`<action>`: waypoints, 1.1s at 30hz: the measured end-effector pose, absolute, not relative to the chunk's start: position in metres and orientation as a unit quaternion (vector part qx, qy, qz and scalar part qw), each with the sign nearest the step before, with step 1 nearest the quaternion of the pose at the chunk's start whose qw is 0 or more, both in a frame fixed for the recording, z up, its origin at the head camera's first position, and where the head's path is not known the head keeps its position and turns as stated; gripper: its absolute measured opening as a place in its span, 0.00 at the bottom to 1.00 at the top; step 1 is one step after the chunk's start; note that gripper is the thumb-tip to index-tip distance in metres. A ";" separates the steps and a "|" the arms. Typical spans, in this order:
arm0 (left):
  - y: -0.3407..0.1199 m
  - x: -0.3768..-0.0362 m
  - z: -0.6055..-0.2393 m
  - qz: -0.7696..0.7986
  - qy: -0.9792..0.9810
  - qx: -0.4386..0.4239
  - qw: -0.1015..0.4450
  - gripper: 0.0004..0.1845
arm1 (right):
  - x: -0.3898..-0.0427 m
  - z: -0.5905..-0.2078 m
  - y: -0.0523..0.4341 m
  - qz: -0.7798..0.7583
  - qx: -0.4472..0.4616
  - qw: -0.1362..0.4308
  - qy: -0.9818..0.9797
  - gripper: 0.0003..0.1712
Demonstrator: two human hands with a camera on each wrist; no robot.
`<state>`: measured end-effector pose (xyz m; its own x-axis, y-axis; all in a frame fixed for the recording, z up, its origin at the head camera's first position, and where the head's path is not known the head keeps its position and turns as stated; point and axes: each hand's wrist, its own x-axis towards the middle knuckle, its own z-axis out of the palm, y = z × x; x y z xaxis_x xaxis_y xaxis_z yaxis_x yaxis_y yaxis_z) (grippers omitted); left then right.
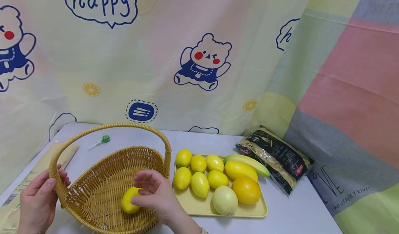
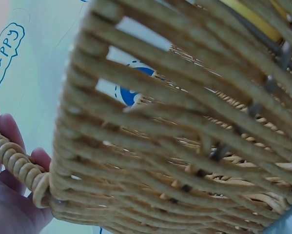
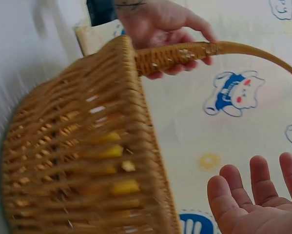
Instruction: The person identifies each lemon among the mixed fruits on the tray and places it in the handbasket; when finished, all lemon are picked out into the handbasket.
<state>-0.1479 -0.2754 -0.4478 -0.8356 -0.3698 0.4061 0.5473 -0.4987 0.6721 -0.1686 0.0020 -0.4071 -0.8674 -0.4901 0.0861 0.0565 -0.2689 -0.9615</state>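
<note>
Two bare hands, left hand (image 1: 38,201), right hand (image 1: 156,196), no rings, short plain nails, pale cuff edge at right wrist

Basket (image 1: 103,189) woven wicker, rough; lemon (image 1: 130,200) smooth, glossy; tray (image 1: 199,209) matt plastic.

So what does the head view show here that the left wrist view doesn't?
Only the head view shows the yellow tray with its lemons, the banana, the dark packet, the green lollipop, the right hand and the lemon it touches inside the basket. Only the left wrist view gives a close look through the gaps of the basket wall, from outside. Both show the wicker basket, the left hand gripping its handle, and the "happy" cloth backdrop.
</note>
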 end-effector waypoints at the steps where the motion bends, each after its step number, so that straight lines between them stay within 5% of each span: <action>1: -0.276 -0.148 -0.448 -0.859 -0.425 -0.103 0.266 0.18 | -0.167 -0.404 0.007 -0.777 -0.186 0.175 0.576 0.29; 14: -0.277 -0.151 -0.453 -0.879 -0.368 -0.154 0.262 0.18 | -0.157 -0.392 0.076 -0.793 -0.109 0.068 0.596 0.30; 24: -0.275 -0.151 -0.452 -0.882 -0.359 -0.154 0.263 0.18 | -0.152 -0.434 0.099 -0.781 0.064 -0.089 0.615 0.38; 33: -0.275 -0.150 -0.452 -0.883 -0.371 -0.116 0.261 0.18 | -0.171 -0.466 0.094 -0.740 0.059 -0.159 0.650 0.39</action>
